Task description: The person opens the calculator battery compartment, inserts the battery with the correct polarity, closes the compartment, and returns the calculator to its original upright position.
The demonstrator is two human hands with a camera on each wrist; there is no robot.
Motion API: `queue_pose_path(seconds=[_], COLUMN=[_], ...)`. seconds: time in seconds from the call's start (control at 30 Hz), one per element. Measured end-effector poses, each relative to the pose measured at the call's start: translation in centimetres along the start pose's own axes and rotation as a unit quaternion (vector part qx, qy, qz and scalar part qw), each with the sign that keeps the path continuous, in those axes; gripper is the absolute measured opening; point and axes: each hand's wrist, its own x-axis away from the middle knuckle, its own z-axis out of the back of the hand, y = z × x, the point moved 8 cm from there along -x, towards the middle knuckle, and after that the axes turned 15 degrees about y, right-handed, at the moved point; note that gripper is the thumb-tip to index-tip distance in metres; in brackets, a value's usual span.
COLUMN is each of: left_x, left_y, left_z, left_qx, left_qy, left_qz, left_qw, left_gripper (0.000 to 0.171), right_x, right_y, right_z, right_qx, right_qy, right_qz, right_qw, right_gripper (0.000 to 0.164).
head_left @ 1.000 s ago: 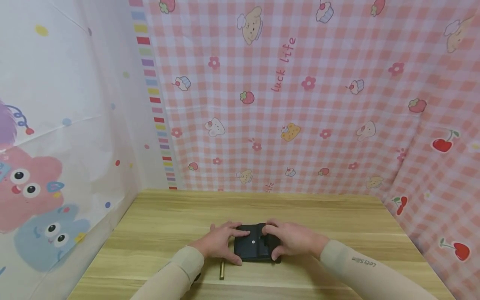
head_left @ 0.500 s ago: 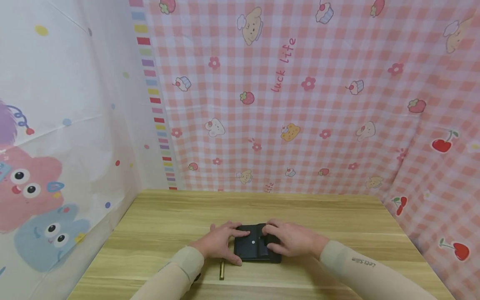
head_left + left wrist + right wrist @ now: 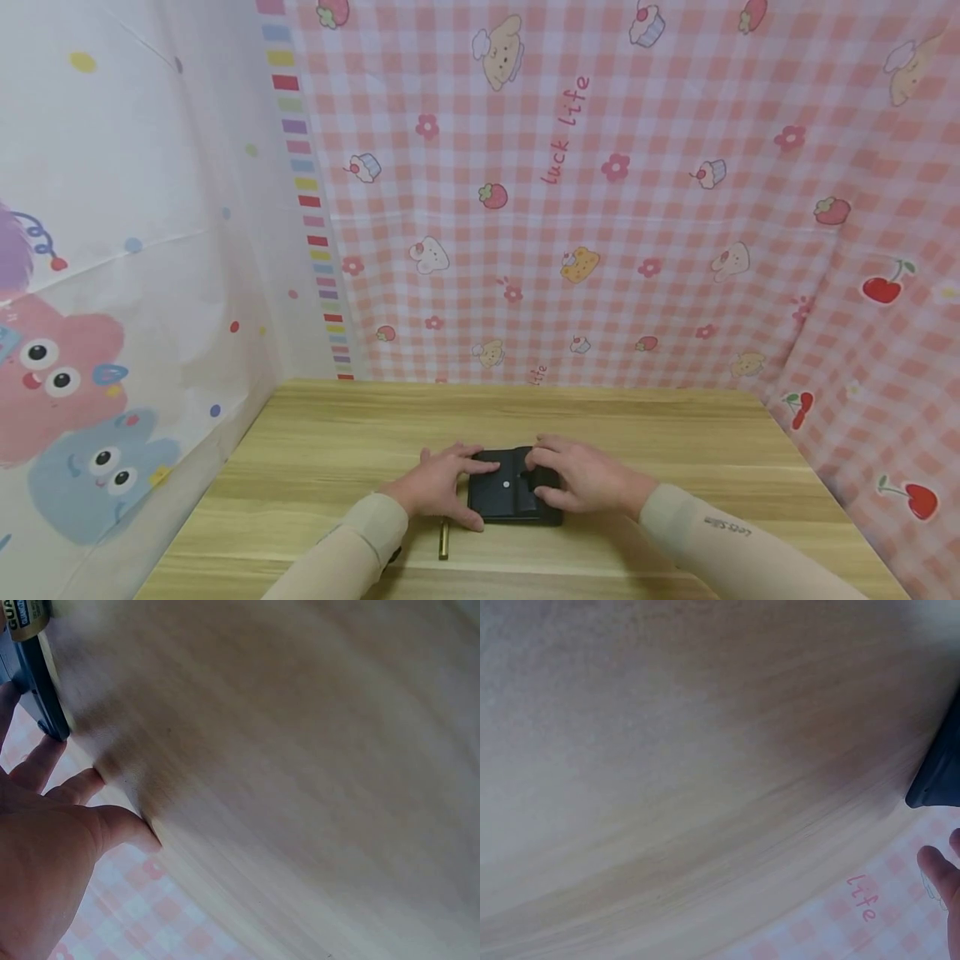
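A flat black rectangular thing (image 3: pixel 492 492), with a small pale round spot and a raised lengthwise band, lies on the table in the head view. My left hand (image 3: pixel 442 483) holds it at its left end, forefinger on the top, thumb at the near corner. My right hand (image 3: pixel 585 477) has forefinger and thumb bent together at its right part, hiding what they pinch. In the left wrist view, fingertips of my left hand (image 3: pixel 45 832) meet the thing's dark edge (image 3: pixel 46 701). The right wrist view shows its corner (image 3: pixel 937 780) with fingers (image 3: pixel 937 874) apart from it.
A thin gold cylinder (image 3: pixel 444 540) lies by the left wrist; lettering shows on the gold cylinder (image 3: pixel 28 621) in the left wrist view. The wooden table (image 3: pixel 360 417) meets a pink checked cloth (image 3: pixel 450 192) behind and a white printed cloth (image 3: pixel 150 192) at left.
My right thumb has drawn in from the near right corner toward the forefinger on the black thing. The left hand and the gold cylinder stay in place.
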Motion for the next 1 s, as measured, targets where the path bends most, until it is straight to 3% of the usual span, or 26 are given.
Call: queue_pose_path(seconds=[0.5, 0.83, 1.0], left_x=[0.0, -0.2, -0.2], left_y=[0.0, -0.3, -0.3], left_z=[0.1, -0.2, -0.3], left_qx=[0.002, 0.003, 0.001], left_qy=[0.002, 0.005, 0.005], left_qz=[0.003, -0.001, 0.001], left_qw=[1.0, 1.0, 1.0], left_gripper=[0.087, 0.087, 0.088], right_x=[-0.2, -0.6, -1.5], right_y=[-0.1, -0.5, -1.4], right_z=[0.3, 0.6, 1.3], right_qx=[0.004, 0.012, -0.011], right_qy=[0.018, 0.028, 0.039], right_qz=[0.01, 0.001, -0.016], right_qw=[1.0, 1.0, 0.999], right_gripper=[0.03, 0.029, 0.029])
